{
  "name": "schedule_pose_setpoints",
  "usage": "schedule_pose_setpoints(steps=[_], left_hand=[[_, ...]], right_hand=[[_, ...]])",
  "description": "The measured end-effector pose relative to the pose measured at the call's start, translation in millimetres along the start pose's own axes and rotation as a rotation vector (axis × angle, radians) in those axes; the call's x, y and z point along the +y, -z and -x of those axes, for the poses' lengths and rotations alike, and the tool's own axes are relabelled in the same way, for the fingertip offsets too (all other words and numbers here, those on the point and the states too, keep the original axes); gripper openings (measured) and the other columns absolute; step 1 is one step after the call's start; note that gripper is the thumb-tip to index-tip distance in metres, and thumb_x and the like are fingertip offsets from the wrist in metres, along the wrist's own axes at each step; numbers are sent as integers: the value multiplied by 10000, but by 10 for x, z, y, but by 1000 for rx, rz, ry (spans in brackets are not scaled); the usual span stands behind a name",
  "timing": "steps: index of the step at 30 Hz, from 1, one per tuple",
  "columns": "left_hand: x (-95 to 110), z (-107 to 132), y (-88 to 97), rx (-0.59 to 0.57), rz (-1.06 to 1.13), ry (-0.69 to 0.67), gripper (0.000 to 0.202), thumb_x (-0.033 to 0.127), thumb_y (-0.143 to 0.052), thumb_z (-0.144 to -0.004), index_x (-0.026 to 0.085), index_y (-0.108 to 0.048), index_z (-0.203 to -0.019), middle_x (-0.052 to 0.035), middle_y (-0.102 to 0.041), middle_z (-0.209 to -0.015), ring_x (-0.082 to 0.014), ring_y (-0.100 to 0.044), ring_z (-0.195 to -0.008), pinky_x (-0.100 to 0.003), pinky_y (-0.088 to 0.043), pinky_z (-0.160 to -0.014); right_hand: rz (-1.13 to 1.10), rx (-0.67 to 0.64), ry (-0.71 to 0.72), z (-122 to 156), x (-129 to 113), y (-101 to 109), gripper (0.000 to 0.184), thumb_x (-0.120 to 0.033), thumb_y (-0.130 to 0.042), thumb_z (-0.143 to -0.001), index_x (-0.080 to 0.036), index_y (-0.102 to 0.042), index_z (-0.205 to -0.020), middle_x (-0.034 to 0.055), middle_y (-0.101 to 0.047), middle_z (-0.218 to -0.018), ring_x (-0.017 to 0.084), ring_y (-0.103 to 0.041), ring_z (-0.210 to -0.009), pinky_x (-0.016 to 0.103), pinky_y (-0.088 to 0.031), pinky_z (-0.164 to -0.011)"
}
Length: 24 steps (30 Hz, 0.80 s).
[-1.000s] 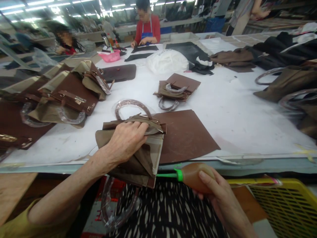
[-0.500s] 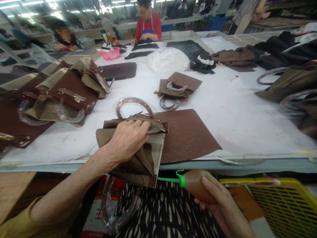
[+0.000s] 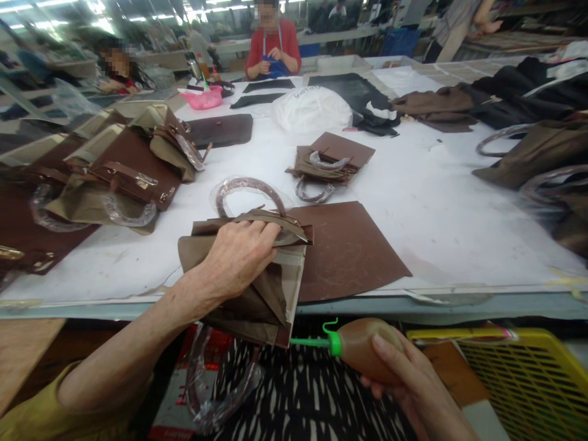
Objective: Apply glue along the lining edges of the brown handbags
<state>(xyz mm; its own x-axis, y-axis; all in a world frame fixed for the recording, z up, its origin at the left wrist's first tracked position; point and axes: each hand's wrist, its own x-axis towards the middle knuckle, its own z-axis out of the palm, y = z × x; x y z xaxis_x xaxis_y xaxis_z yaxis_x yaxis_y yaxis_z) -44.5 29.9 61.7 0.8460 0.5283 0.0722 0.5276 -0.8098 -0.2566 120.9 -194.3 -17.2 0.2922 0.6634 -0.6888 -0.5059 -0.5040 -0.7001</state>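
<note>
My left hand (image 3: 245, 254) is closed over the upper part of a brown handbag (image 3: 285, 294), which leans over the table's front edge. Its fingertips are hidden behind the bag's fabric. One plastic-wrapped handle (image 3: 250, 187) rises above the hand, and another wrapped handle (image 3: 199, 380) hangs below the edge. In my right hand (image 3: 404, 367) is a squeeze bottle (image 3: 367, 346) of brownish liquid, held on its side. The green nozzle (image 3: 307, 342) points left, with its tip at the lower corner of the bag's pale edge.
A brown panel (image 3: 349, 251) lies beside the bag. Several handbags (image 3: 133, 159) stand at left, and another bag (image 3: 331, 159) lies farther back. A white plastic bundle (image 3: 312, 110) and a pink basket (image 3: 202, 98) are beyond. A yellow crate (image 3: 528, 367) sits below right. A co-worker (image 3: 273, 46) is across the table.
The bottle has shifted slightly down and left, its nozzle tip moving along the bag's lower corner. My left hand has barely moved. The co-worker in red has raised their hands.
</note>
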Motion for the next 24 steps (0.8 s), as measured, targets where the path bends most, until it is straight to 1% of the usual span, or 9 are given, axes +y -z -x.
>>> schedule_pose_setpoints(steps=[2, 4, 8, 10, 14, 17, 19, 21, 24], left_hand=[[4, -7, 7, -8, 1, 2, 74, 243, -501, -814, 171, -512, -830, -50, -623, -764, -240, -605, -714, -322, -435, -568], [8, -17, 13, -14, 5, 4, 66, 230, -493, -815, 171, -512, -834, -51, -620, -762, -242, -602, -713, -325, -436, -567], [10, -36, 23, -34, 35, -5, 52, 206, -478, -813, 171, -506, -839, -51, -617, -772, -244, -602, -721, -331, -442, -569], [12, -41, 26, -50, 51, -7, 50, 188, -471, -811, 169, -503, -844, -53, -619, -787, -246, -604, -733, -338, -448, -581], [12, -50, 30, -58, 68, 5, 70, 177, -472, -805, 163, -504, -865, -62, -626, -813, -250, -606, -746, -347, -458, -591], [-3, -67, 40, -60, 80, 14, 70, 182, -476, -804, 160, -507, -863, -65, -627, -809, -251, -607, -748, -351, -462, -593], [-19, -85, 52, -66, 88, 15, 72, 174, -471, -804, 159, -508, -863, -65, -626, -803, -252, -606, -749, -354, -465, -598], [-37, -106, 66, -74, 95, 17, 75, 174, -468, -806, 158, -509, -867, -64, -624, -802, -252, -605, -748, -360, -467, -606], [-64, -143, 85, -76, 109, 17, 86, 202, -477, -813, 156, -510, -878, -67, -622, -813, -252, -602, -751, -367, -471, -619]], right_hand=[[61, 13, 30, 35, -31, 10, 419, -513, -608, -744, -152, -550, -948, 27, -618, -682, 160, -537, -547, 228, -403, -449], [153, 61, 94, 70, -73, -7, 439, -520, -614, -726, -169, -532, -977, 17, -622, -688, 170, -544, -560, 239, -426, -468], [298, 254, 289, 113, -182, -121, 481, -500, -637, -682, -211, -500, -1041, 15, -647, -840, 204, -596, -739, 242, -488, -603], [333, 302, 364, 86, -226, -167, 470, -485, -635, -681, -220, -494, -1042, 12, -648, -874, 209, -602, -800, 241, -487, -669], [475, 292, 459, -116, -269, -126, 503, -504, -625, -694, -213, -478, -1078, 34, -634, -937, 235, -593, -851, 284, -466, -716], [635, 323, 559, -324, -295, -51, 552, -550, -618, -688, -207, -471, -1096, 47, -600, -963, 250, -577, -848, 331, -454, -727], [692, 344, 637, -440, -324, -31, 565, -567, -618, -683, -207, -473, -1094, 47, -588, -954, 244, -574, -821, 344, -458, -717], [706, 338, 717, -528, -359, -43, 553, -560, -620, -694, -207, -474, -1095, 46, -583, -950, 234, -577, -797, 342, -469, -699], [761, 326, 899, -616, -415, -88, 500, -509, -622, -736, -204, -476, -1104, 54, -574, -990, 229, -573, -837, 335, -470, -724]])
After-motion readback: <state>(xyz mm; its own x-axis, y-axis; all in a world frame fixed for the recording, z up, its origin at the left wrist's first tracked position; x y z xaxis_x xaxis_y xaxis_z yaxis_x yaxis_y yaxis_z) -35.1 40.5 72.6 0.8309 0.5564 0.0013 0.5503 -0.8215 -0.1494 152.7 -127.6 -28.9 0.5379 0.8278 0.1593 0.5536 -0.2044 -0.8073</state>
